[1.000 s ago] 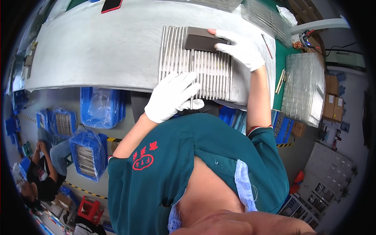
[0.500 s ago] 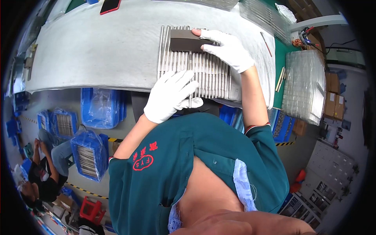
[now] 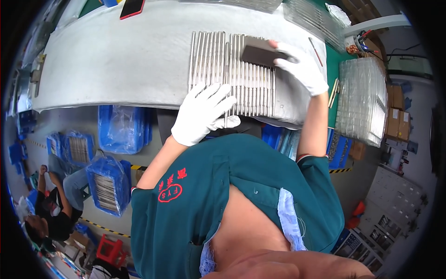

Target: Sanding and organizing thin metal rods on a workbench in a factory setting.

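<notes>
A row of several long metal rods (image 3: 218,60) lies side by side on the grey table cover (image 3: 116,60). My right hand (image 3: 304,67), in a white glove, presses a dark flat block (image 3: 260,53) onto the far right part of the rods. My left hand (image 3: 202,114), also gloved, rests with fingers spread on the near ends of the rods at the table's front edge.
A red phone (image 3: 132,8) lies at the table's far left. Stacks of clear trays (image 3: 362,100) stand at the right. Blue crates (image 3: 121,128) with bagged rods sit on the floor to the left. A seated person (image 3: 51,204) is at the lower left.
My right hand has slid the dark block across the rods, left and then back right. My left hand has stayed on the near ends of the rods.
</notes>
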`<action>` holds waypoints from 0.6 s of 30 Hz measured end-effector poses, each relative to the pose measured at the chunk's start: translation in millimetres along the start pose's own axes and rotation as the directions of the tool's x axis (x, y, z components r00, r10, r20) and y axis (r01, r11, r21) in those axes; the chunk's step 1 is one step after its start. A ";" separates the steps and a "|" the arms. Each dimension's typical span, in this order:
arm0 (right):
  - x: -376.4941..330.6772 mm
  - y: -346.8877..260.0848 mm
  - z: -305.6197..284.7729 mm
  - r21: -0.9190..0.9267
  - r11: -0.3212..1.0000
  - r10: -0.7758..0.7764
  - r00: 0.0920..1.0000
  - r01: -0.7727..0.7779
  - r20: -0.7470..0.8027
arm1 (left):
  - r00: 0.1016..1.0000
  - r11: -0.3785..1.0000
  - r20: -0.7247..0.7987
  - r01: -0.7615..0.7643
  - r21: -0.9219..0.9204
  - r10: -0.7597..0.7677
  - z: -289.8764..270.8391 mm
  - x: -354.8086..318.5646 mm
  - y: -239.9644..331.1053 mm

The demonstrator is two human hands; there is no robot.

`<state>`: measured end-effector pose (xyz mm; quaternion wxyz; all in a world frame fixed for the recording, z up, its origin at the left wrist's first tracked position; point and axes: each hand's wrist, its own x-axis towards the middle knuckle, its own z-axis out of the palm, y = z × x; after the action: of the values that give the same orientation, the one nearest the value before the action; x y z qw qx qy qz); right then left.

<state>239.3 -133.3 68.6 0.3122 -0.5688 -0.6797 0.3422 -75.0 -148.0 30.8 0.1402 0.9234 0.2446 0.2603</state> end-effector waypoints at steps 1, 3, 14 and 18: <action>-16.5 -9.2 -7.7 0.209 0.963 0.195 0.976 -0.171 -0.098 | 1.000 1.000 -0.007 -0.009 0.004 0.009 2.4 -4.0 -2.8; -38.7 -14.6 -11.5 0.275 0.951 0.238 0.898 -0.139 -0.369 | 1.000 1.000 -0.013 -0.011 0.010 0.011 5.4 -10.0 -5.1; -131.6 37.1 -37.5 -0.432 0.736 0.245 0.800 -0.521 -0.547 | 0.987 0.999 0.157 0.021 0.047 -0.028 1.9 -9.8 -1.6; -105.4 0.1 -11.2 -0.608 0.749 -0.092 0.867 -0.263 -0.490 | 0.986 0.992 0.163 0.015 0.123 -0.035 3.4 -3.8 0.5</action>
<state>265.0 -236.0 71.2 0.2376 -0.7406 -0.6257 -0.0598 -75.8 -150.9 26.6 0.1066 0.9455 0.2590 0.1659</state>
